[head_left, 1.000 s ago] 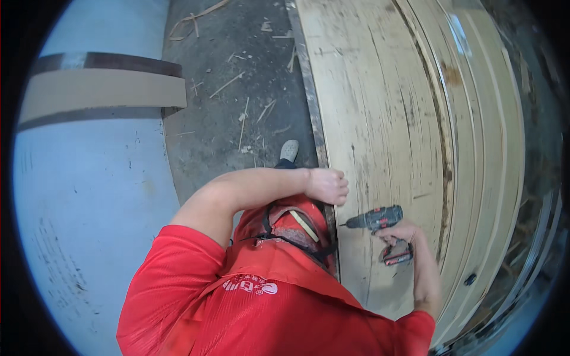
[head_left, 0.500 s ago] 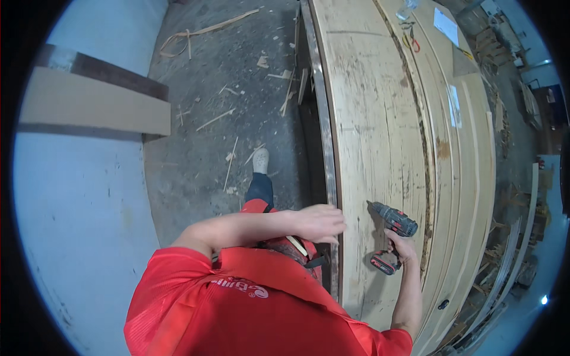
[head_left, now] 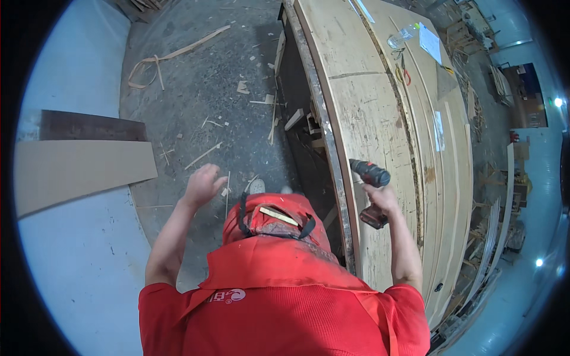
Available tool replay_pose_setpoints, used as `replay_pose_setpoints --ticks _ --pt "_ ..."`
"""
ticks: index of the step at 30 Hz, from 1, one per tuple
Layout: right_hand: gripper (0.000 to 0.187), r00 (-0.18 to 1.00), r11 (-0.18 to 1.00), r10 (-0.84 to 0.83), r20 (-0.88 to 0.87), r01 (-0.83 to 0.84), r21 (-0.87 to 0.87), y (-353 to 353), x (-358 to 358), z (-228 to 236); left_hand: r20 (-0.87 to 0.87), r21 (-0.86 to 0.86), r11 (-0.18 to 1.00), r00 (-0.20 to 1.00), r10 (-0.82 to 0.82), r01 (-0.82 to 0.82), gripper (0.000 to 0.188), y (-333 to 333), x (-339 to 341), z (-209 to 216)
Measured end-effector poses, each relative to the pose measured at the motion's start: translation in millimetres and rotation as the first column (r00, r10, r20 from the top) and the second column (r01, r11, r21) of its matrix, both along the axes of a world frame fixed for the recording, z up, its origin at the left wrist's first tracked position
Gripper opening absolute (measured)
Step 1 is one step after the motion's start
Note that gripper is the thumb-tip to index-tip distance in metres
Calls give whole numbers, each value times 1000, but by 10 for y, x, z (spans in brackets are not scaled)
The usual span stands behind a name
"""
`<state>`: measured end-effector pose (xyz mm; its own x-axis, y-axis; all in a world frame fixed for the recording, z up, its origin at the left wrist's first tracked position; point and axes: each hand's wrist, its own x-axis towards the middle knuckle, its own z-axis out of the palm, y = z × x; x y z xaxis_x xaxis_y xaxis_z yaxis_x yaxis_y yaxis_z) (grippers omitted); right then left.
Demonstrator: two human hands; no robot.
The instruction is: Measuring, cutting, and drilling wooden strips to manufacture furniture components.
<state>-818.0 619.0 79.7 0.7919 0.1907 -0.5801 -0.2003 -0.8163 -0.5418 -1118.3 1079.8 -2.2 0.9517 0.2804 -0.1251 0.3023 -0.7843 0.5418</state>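
Observation:
In my right hand (head_left: 385,199) is a black and red cordless drill (head_left: 369,172), gripped by its handle. It is over the near part of the wooden workbench (head_left: 377,139), its front end toward the bench's left edge. The battery base shows below my fingers. Away to the left, my left hand (head_left: 205,185) hangs above the floor, its fingers loosely bent and the thumb apart. Nothing shows in it. A pale wooden strip (head_left: 279,216) sticks out of the red apron (head_left: 249,258) at my waist.
Red-handled pliers (head_left: 404,76), a clear plastic bottle (head_left: 401,37) and a paper sheet (head_left: 430,43) lie at the bench's far end. Wood offcuts and a looped strip (head_left: 178,52) litter the floor (head_left: 190,118). A wide board (head_left: 86,169) juts from the left wall.
My left hand has swung from the bench edge out to the left. My right hand and the drill have moved up and left in view, toward the edge. The view has shifted.

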Motion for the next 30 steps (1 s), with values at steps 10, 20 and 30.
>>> replay_pose_setpoints --ticks 10,20,30 --pt "41 995 993 -89 46 86 76 977 1330 -254 153 101 972 962 -226 212 30 889 2041 -17" --pt "41 988 963 138 -74 -116 244 1927 2459 -268 -68 241 894 925 -374 379 53 1594 4275 617" --pt "35 947 948 201 -249 -124 293 2114 2816 -438 -280 593 338 582 -764 730 106 1963 6629 367"
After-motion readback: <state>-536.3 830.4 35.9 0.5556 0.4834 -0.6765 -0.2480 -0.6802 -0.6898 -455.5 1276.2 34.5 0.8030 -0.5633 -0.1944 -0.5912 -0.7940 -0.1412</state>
